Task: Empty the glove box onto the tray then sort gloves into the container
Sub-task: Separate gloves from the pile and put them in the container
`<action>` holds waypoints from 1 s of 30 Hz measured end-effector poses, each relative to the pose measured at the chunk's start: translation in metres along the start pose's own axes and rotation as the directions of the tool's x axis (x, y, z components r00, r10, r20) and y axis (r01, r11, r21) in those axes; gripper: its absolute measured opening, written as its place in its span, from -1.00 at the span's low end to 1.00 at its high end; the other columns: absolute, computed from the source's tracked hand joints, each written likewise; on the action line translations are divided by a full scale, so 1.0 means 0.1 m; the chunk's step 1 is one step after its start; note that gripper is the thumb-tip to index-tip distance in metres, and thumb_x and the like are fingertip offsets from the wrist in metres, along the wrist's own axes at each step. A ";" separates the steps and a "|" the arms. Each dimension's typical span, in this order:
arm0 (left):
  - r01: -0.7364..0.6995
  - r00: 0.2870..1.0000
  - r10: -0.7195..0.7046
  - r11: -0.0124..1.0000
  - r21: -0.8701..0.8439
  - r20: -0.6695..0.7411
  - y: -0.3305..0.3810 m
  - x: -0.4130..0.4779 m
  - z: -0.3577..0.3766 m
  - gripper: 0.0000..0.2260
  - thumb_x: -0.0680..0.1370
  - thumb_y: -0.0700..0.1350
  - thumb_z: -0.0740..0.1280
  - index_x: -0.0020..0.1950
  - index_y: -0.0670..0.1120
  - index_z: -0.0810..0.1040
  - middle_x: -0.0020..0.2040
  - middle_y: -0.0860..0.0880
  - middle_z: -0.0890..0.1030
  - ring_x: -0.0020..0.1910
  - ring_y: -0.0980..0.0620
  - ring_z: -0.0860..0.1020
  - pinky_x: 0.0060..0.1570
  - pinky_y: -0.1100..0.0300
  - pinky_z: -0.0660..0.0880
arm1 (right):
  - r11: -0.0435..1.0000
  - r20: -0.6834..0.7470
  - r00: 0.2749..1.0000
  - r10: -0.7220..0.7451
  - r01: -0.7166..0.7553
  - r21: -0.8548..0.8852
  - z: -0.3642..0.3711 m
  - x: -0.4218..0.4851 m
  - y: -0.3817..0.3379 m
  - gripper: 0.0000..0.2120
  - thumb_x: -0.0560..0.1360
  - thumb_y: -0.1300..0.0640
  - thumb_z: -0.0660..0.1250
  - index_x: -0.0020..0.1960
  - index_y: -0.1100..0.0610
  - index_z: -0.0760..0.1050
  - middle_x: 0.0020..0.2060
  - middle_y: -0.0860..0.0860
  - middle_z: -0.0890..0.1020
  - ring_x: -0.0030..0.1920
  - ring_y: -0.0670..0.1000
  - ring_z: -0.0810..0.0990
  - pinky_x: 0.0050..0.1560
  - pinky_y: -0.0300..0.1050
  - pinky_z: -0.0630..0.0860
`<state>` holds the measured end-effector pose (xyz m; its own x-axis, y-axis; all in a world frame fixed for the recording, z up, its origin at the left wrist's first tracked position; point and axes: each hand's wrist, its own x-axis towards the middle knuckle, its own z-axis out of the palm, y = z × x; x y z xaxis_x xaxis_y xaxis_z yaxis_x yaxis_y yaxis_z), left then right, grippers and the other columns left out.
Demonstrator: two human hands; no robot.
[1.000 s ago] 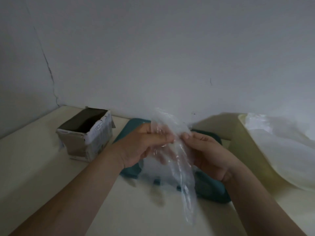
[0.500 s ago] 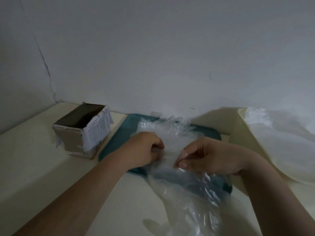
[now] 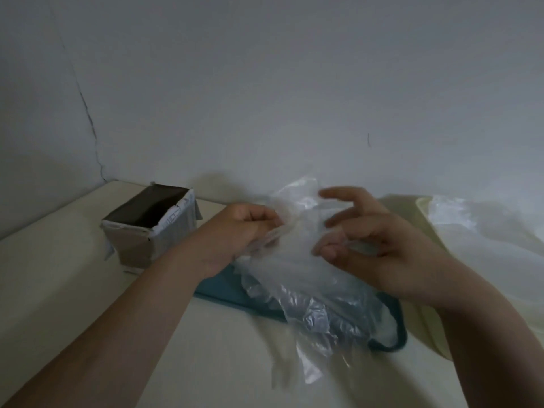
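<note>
open glove box [image 3: 150,228] stands far left. left hand [image 3: 238,234], fingers curled, pinches the clear gloves [image 3: 300,260] heaped over the teal tray [image 3: 220,293]. right hand [image 3: 382,251] is half spread at the heap; whether it holds any is too blurred to tell. pale container [image 3: 424,214] sits right.

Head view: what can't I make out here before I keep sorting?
Inside of the glove box: too dark to see its bottom.
The tray: mostly under the gloves; only its near edge shows.
Number of gloves: clear layers overlap and blur.
The container: cut off by the right edge.
The right hand: motion blur hides whether it pinches a glove.
</note>
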<state>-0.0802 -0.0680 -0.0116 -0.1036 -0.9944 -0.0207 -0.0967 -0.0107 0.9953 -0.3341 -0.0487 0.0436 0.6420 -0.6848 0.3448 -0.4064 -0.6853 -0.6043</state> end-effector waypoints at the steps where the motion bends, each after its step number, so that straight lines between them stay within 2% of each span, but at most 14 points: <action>1: 0.024 0.999 -0.022 0.999 -0.037 0.048 0.02 -0.02 0.00 -0.85 0.59 -0.07 0.47 0.03 -0.13 0.75 -0.01 -0.25 0.71 -0.07 -0.12 0.60 -0.05 0.04 0.54 | 1.000 -0.036 0.999 -0.006 0.006 -0.011 -0.02 0.00 0.00 -0.84 0.45 -0.13 0.43 -0.07 -0.13 0.75 0.41 -0.27 0.43 0.43 -0.19 0.41 0.36 -0.05 0.50; 3: 0.074 0.987 -0.060 0.993 -0.090 0.146 0.05 -0.07 0.02 -0.52 0.44 0.09 0.60 0.17 -0.24 0.70 0.03 -0.25 0.64 -0.01 -0.17 0.53 -0.06 0.10 0.60 | 0.999 -0.041 0.999 -0.010 0.008 -0.044 -0.03 -0.01 0.03 -0.87 0.44 -0.12 0.45 -0.08 -0.16 0.75 0.57 -0.28 0.23 0.54 -0.18 0.27 0.48 0.01 0.36; 5: 0.115 0.967 -0.075 0.981 -0.156 0.243 0.05 -0.10 0.05 -0.28 0.18 0.17 0.72 0.14 -0.27 0.69 0.04 -0.23 0.53 -0.01 -0.18 0.44 -0.14 0.15 0.62 | 0.998 -0.009 1.000 0.013 -0.014 -0.059 0.00 -0.01 0.10 -0.90 0.43 -0.12 0.47 -0.09 -0.18 0.75 0.62 -0.29 0.12 0.61 -0.19 0.09 0.57 0.03 0.17; 8: 0.177 0.920 -0.083 0.960 -0.219 0.384 0.04 -0.13 0.08 -0.70 0.29 0.04 0.64 -0.06 -0.07 0.77 -0.15 -0.22 0.54 -0.24 -0.14 0.45 -0.25 0.16 0.58 | 0.988 0.003 0.996 0.084 -0.084 0.128 0.09 0.03 0.19 -0.89 0.42 -0.08 0.52 -0.12 -0.07 0.77 0.60 -0.26 0.23 0.60 -0.22 0.15 0.59 0.05 0.16; 10: 0.194 0.903 -0.084 0.955 -0.224 0.421 -0.04 -0.12 0.08 -0.91 0.45 -0.04 0.49 -0.17 -0.04 0.74 -0.31 -0.08 0.53 -0.40 0.05 0.42 -0.38 0.26 0.46 | 0.940 0.046 0.995 0.093 -0.103 0.326 0.15 0.05 0.29 -0.85 0.47 0.07 0.56 -0.09 0.17 0.76 0.44 -0.03 0.53 0.47 -0.01 0.46 0.45 0.08 0.36; 11: 0.203 0.903 -0.098 0.956 -0.213 0.419 -0.06 -0.11 0.09 -0.91 0.49 -0.08 0.45 -0.17 -0.06 0.70 -0.34 -0.06 0.50 -0.43 0.07 0.39 -0.39 0.24 0.43 | 0.892 0.082 0.991 0.107 -0.132 0.433 0.17 0.04 0.33 -0.81 0.46 0.15 0.54 -0.06 0.28 0.73 0.26 0.13 0.64 0.31 0.11 0.60 0.33 0.12 0.47; 13: 0.218 0.923 -0.124 0.949 -0.228 0.364 -0.10 -0.07 0.06 -0.85 0.47 -0.05 0.49 -0.10 -0.13 0.66 -0.29 -0.12 0.53 -0.37 0.00 0.44 -0.28 0.13 0.44 | 0.787 0.120 0.974 0.194 -0.228 0.573 0.21 0.04 0.37 -0.77 0.44 0.20 0.51 -0.04 0.38 0.69 0.00 0.34 0.67 0.05 0.23 0.67 0.17 0.13 0.58; 15: 0.197 0.952 -0.118 0.941 -0.273 0.281 -0.07 -0.03 0.04 -0.73 0.46 0.04 0.55 0.00 -0.13 0.74 -0.11 -0.18 0.63 -0.18 -0.11 0.58 -0.05 -0.02 0.53 | 0.741 0.089 0.946 0.311 -0.300 0.601 0.27 0.06 0.36 -0.81 0.44 0.20 0.51 -0.09 0.35 0.70 -0.17 0.28 0.68 -0.11 0.16 0.66 0.01 -0.01 0.60; 16: 0.194 0.965 -0.121 0.927 -0.322 0.234 -0.04 -0.02 0.05 -0.69 0.50 0.12 0.53 0.04 -0.12 0.77 -0.07 -0.15 0.65 -0.14 -0.11 0.60 -0.03 -0.03 0.56 | 0.726 0.054 0.929 0.366 -0.321 0.608 0.30 0.07 0.37 -0.84 0.46 0.21 0.52 -0.11 0.33 0.70 -0.21 0.24 0.68 -0.15 0.14 0.64 -0.03 -0.04 0.58; 18: 0.187 0.981 -0.136 0.847 -0.498 0.138 0.01 -0.01 0.06 -0.52 0.47 0.28 0.43 0.06 -0.10 0.78 -0.15 -0.07 0.66 -0.25 -0.02 0.56 -0.22 0.10 0.52 | 0.676 -0.026 0.879 0.476 -0.347 0.650 0.36 0.11 0.38 -0.88 0.51 0.24 0.49 -0.11 0.32 0.71 -0.22 0.22 0.68 -0.15 0.15 0.62 -0.02 -0.03 0.57; 21: 0.109 0.994 -0.076 0.769 -0.630 0.079 -0.05 0.00 0.14 -0.33 0.34 0.38 0.51 0.19 -0.14 0.73 -0.05 -0.11 0.63 -0.17 -0.02 0.55 -0.15 0.08 0.48 | 0.612 -0.082 0.825 0.560 -0.345 0.712 0.40 0.15 0.36 -0.88 0.53 0.23 0.46 -0.12 0.28 0.73 -0.20 0.23 0.70 -0.13 0.16 0.63 -0.01 -0.02 0.60; 23: 0.059 0.998 -0.040 0.820 -0.569 0.045 -0.09 -0.02 0.24 -0.44 0.38 0.28 0.54 0.21 -0.09 0.73 0.00 -0.15 0.62 -0.09 -0.06 0.58 -0.10 0.04 0.50 | 0.619 -0.053 0.846 0.531 -0.345 0.705 0.39 0.14 0.30 -0.87 0.54 0.22 0.46 -0.12 0.27 0.73 -0.21 0.23 0.69 -0.15 0.17 0.63 -0.02 -0.02 0.58; 27: 0.025 0.999 -0.046 0.821 -0.570 -0.022 -0.03 -0.12 0.36 -0.64 0.49 0.02 0.52 0.23 -0.10 0.71 0.29 -0.23 0.60 0.19 -0.24 0.55 0.29 -0.19 0.46 | 0.743 -0.003 0.912 0.411 -0.333 0.581 0.34 0.06 0.11 -0.82 0.59 0.20 0.42 -0.14 0.26 0.70 -0.26 0.17 0.67 -0.22 0.10 0.62 -0.11 -0.05 0.55; 30: 0.011 0.994 -0.076 0.782 -0.623 -0.078 0.09 -0.18 0.37 -0.75 0.50 -0.05 0.48 0.13 -0.12 0.73 0.19 -0.13 0.67 0.18 -0.17 0.61 0.17 -0.15 0.57 | 0.767 -0.035 0.914 0.405 -0.319 0.557 0.29 0.00 -0.03 -0.82 0.60 0.19 0.40 -0.11 0.25 0.71 -0.27 0.15 0.69 -0.23 0.07 0.64 -0.11 -0.06 0.59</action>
<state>-0.1161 -0.0467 -0.0061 -0.0180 -0.9959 -0.0888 0.5397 -0.0844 0.8376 -0.3142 -0.0391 0.0246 0.3990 -0.9120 0.0956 -0.1545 -0.1696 -0.9733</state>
